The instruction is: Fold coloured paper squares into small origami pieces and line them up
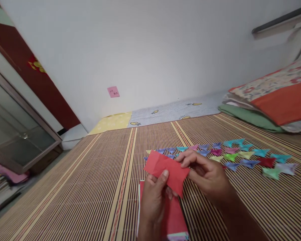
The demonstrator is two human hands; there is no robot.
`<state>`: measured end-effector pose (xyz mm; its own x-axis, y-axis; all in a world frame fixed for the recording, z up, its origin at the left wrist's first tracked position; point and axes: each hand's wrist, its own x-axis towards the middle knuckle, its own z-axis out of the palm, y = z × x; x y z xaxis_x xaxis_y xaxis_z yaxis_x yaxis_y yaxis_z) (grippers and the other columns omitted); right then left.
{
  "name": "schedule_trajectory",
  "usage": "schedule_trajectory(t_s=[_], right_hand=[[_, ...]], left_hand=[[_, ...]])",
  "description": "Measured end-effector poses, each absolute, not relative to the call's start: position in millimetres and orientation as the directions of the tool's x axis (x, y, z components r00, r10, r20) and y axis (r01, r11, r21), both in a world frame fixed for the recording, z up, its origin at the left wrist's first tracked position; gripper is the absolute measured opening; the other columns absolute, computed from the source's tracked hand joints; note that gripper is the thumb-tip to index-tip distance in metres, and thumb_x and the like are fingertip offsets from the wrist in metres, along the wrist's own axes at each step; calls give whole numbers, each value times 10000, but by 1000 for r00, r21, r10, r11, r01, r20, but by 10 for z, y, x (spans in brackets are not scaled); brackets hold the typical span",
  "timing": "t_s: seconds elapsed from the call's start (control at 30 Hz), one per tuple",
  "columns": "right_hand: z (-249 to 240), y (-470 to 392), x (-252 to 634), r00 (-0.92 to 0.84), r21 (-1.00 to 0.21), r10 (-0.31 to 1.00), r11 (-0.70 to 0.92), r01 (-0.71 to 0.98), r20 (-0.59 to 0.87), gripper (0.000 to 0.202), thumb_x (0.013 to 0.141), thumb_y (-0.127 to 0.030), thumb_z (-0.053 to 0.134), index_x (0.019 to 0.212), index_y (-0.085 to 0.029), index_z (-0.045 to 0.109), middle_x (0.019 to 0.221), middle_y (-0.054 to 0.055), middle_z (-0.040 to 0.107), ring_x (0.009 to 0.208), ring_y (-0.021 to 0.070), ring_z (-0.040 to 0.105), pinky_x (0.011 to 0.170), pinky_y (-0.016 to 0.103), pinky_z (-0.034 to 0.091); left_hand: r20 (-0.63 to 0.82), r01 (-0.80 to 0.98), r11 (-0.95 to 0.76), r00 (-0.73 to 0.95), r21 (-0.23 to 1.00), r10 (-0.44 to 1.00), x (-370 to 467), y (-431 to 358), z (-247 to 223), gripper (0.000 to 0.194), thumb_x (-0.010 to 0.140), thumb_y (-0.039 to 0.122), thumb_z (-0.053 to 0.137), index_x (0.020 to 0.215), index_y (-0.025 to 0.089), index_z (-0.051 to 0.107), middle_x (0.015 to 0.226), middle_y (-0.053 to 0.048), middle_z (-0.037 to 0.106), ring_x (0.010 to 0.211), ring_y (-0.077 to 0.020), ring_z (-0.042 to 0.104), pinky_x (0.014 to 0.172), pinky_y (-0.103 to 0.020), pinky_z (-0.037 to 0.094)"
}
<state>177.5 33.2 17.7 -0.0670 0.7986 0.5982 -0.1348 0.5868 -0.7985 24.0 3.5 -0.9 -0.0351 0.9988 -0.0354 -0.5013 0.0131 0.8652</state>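
Note:
A red sheet of paper (165, 167) is held up in front of me, tilted, with faint creases across it. My left hand (154, 197) grips its lower left part, thumb on the front and fingers behind. At the sheet's right edge, my right hand (205, 170) pinches the corner with thumb and curled fingers. Beneath my left hand lies a stack of coloured paper (174, 217), red on top, with paler edges showing below. Beyond my hands, several small folded paper pieces (230, 157) in blue, purple, green, pink and yellow stand in rows.
A striped bamboo mat (90, 187) covers the surface. Folded bedding (278, 97) is piled at the right. Patterned cloth (165, 112) runs along the wall, where a pink note (113, 92) is stuck. A glass-panelled cabinet (17, 127) stands at the left.

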Motion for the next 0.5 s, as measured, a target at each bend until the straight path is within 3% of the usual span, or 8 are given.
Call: schedule_trajectory(t_s=[0.13, 0.23, 0.33, 0.5], right_hand=[[61, 345, 1781, -23, -865, 865, 499, -60, 501, 48, 888, -214, 688, 883, -229, 733, 1075, 73, 736, 1057, 225, 699, 922, 356, 578], [-19, 346, 1771, 31, -936, 941, 338, -95, 337, 221, 954, -382, 638, 1051, -209, 737, 964, 90, 768, 861, 214, 732, 783, 347, 610], [-29, 329, 1728, -26, -962, 973, 221, -159, 228, 341, 896, -441, 703, 1133, -196, 713, 819, 54, 753, 709, 195, 711, 672, 325, 604], [-1, 296, 1637, -14, -965, 981, 185, -187, 191, 214, 749, -331, 823, 838, -207, 672, 729, 4, 708, 693, 172, 688, 683, 288, 574]], left_hand=[[29, -407, -96, -168, 908, 985, 212, 30, 10, 393, 780, 435, 824, 596, 141, 640, 461, 0, 600, 399, -82, 485, 445, -191, 359], [70, -240, -148, -307, 960, 949, 183, 30, 28, 434, 811, 460, 786, 548, 158, 618, 490, -14, 630, 446, -105, 518, 500, -218, 412], [117, -150, -177, -345, 973, 931, 179, 34, 12, 418, 837, 474, 758, 579, 170, 631, 519, -9, 640, 481, -123, 540, 517, -232, 418], [118, -114, -158, -294, 981, 948, 201, 18, -17, 466, 899, 499, 687, 563, 187, 601, 498, 1, 608, 462, -131, 520, 503, -247, 402]])
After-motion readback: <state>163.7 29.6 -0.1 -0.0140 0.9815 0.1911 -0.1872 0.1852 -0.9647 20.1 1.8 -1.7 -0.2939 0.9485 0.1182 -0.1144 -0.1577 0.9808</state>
